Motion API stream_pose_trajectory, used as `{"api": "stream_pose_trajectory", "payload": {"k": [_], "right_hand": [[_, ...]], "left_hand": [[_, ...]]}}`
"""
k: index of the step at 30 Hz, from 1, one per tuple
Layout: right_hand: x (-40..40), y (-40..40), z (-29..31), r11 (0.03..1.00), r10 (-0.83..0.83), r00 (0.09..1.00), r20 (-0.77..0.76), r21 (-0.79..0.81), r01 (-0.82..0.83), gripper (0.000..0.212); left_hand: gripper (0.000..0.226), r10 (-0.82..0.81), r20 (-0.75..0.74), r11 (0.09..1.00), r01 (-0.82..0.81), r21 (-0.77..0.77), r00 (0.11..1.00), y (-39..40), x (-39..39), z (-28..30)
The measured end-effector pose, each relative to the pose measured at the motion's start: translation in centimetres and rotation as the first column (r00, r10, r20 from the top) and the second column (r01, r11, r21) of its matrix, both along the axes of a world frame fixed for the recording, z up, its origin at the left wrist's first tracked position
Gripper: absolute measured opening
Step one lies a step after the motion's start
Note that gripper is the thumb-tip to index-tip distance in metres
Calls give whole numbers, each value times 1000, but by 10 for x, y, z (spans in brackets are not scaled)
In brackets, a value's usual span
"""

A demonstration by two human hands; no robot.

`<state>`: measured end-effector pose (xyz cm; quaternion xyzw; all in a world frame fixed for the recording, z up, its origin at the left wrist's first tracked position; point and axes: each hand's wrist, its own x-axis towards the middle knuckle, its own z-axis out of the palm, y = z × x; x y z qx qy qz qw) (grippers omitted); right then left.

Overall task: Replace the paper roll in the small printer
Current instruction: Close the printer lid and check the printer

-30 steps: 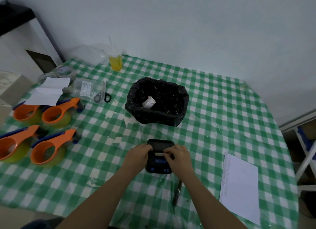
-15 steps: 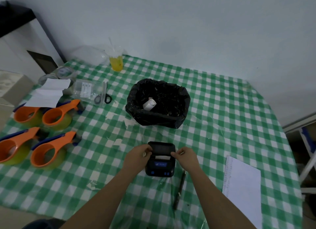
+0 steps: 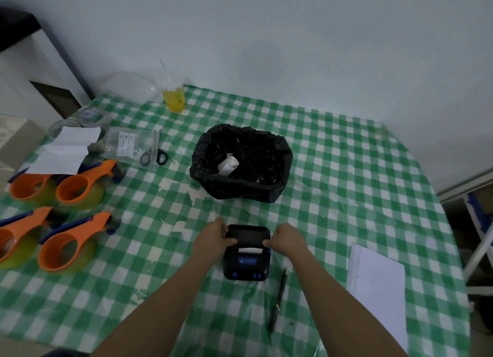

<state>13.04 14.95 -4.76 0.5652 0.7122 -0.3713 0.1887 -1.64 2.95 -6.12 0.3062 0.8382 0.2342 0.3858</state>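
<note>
A small black printer (image 3: 246, 260) with blue buttons sits on the green checked tablecloth near the front edge. A strip of white paper (image 3: 249, 250) sticks out of its slot. My left hand (image 3: 212, 239) grips the printer's left side with the thumb on the lid. On the other side my right hand (image 3: 286, 240) holds the right edge, thumb on the lid too. A used white paper roll (image 3: 228, 165) lies inside the black-lined bin (image 3: 240, 186) behind the printer.
A black pen (image 3: 277, 300) lies right of the printer, a white sheet (image 3: 376, 284) further right. Several orange tape dispensers (image 3: 66, 244) stand at the left. Scissors (image 3: 154, 154), a clear bag (image 3: 125, 143) and a yellow drink cup (image 3: 174, 99) are at the back left.
My right hand has slid off the lid's centre to the printer's right edge. The paper strip and the pen, covered before, now show.
</note>
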Motion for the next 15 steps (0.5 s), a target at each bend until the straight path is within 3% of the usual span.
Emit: {"api": "stream_pose_trajectory", "payload": {"k": [8,12,15], "right_hand": [[-8,2,-3,994,107,991,76,27,-109,32],[-4,5,-6,997,66,996,53,-38,-64,35],[11,2,-8,997,-55,997,-62,-56,52,38]], "left_hand": [[34,-88,-63,992,82,-97,994,2,-2,0],[36,-82,-26,990,79,-115,996,0,-4,2],[37,-41,23,994,43,-103,999,-3,-5,2]]}}
